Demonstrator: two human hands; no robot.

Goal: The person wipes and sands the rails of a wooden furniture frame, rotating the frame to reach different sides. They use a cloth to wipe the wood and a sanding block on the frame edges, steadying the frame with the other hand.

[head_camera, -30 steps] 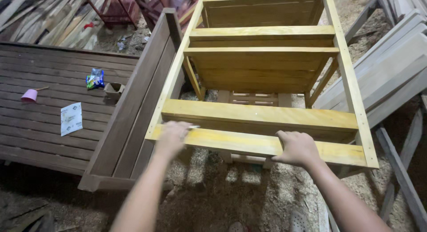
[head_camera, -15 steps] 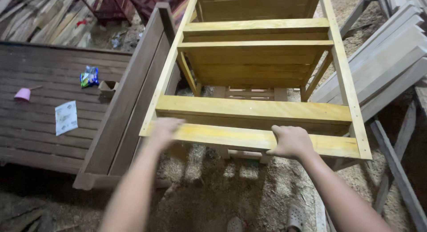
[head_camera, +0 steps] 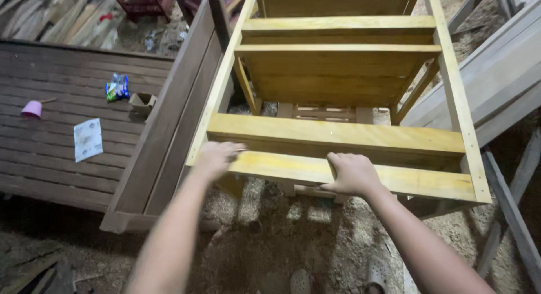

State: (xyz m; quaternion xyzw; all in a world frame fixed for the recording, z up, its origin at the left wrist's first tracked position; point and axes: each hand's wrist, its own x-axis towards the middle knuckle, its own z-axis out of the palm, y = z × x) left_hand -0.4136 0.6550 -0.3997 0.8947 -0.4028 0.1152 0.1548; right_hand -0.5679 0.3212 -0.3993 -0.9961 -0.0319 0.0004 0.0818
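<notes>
**Both hands on the near rail of a yellow frame**

The tall yellow-stained wooden frame of rails and slats [head_camera: 338, 91] lay tilted away from the person, filling the ground ahead of both hands. Its nearest crosspiece, a pale yellow flat rail [head_camera: 394, 178], ran under the hands from side to side. Left of the left hand stood a dark brown slatted wooden panel with a raised side board [head_camera: 67, 153], its board edge just beside the frame's long left upright, leaving little room on that side. To the right of the right hand leaned a stack of grey unfinished planks [head_camera: 496, 74], near the frame's right upright. Below the hands the sawdust-covered ground [head_camera: 270, 243] lay open.

The right hand [head_camera: 352, 174] clamped on the near rail, fingers curled over its top edge. The left hand [head_camera: 214, 157] rested flat at the rail's left end, blurred, so I could not tell whether it gripped.

On the dark panel, well left of the left hand, lay a white printed paper sheet [head_camera: 88, 139], a small brown box [head_camera: 142, 102], a blue-green snack packet [head_camera: 117, 87] and a small pink cup [head_camera: 32, 108].
</notes>
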